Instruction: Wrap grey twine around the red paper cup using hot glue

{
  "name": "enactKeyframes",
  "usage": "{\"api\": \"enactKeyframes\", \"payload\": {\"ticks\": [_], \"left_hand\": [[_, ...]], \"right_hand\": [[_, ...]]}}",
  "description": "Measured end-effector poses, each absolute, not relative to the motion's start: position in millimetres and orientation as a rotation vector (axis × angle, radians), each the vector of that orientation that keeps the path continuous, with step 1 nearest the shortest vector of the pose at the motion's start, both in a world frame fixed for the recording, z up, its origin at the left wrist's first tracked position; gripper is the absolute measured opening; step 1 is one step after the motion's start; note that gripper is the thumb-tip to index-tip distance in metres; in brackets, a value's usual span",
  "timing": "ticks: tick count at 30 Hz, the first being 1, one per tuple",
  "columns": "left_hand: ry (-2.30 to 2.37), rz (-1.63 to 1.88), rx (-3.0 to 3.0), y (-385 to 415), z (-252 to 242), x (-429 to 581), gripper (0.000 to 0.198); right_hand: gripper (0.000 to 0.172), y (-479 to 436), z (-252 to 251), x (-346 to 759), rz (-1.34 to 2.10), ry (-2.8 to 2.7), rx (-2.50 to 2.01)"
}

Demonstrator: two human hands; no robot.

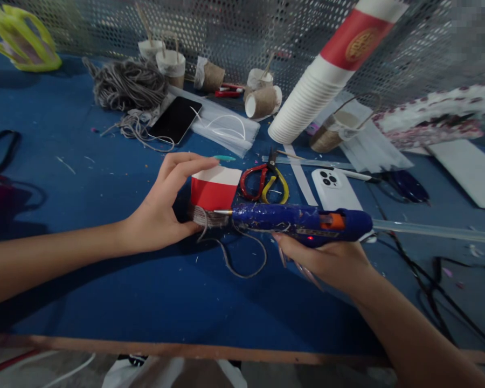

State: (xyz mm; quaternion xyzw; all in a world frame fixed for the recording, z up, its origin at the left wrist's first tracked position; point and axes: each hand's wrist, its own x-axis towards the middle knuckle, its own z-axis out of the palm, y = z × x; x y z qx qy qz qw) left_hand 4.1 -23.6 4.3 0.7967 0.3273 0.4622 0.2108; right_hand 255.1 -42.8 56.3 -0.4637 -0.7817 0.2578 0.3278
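Note:
A small red and white paper cup (215, 188) has grey cord (210, 217) wound round its lower end, with a loose length of cord curling on the blue table. My left hand (165, 207) holds the cup between thumb and fingers from the left. In my right hand (327, 258) is a blue glue gun (283, 216), its fingers wrapped round the handle. The gun's metal tip points left and lies at the wound cord. A clear glue stick (432, 230) extends from the gun's back, and a small red light shows on its side.
Scissors (262, 180) and a white phone (339, 191) lie just behind the gun. Farther back are a black phone (177, 119), a grey cord bundle (129, 83), a leaning cup stack (307, 97) and several cord-wrapped cups. Black cables (432, 285) cross the right side.

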Motion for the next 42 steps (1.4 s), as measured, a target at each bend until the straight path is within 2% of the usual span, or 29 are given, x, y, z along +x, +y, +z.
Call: {"api": "enactKeyframes", "payload": {"ticks": [4, 13, 21, 30, 38, 42], "left_hand": [[0.883, 1.273, 2.190, -22, 3, 3, 0.074], [0.862, 1.266, 2.070, -23, 3, 2, 0.078], [0.899, 1.255, 1.997, -26, 0, 4, 0.072], [0.872, 1.269, 1.943, -26, 0, 5, 0.071], [0.824, 1.214, 1.928, -27, 1, 3, 0.081], [0.833, 1.200, 1.963, -27, 2, 1, 0.074]], "right_hand": [[0.022, -45, 57, 255, 0.807, -2.001, -1.252], [0.022, -47, 60, 258, 0.806, -1.966, -1.318], [0.017, -49, 57, 260, 0.739, -1.925, -1.382], [0.019, -50, 58, 265, 0.902, -1.914, -1.478], [0.022, -51, 59, 262, 0.780, -1.947, -1.429], [0.022, -52, 60, 262, 0.737, -1.953, -1.438]]}}
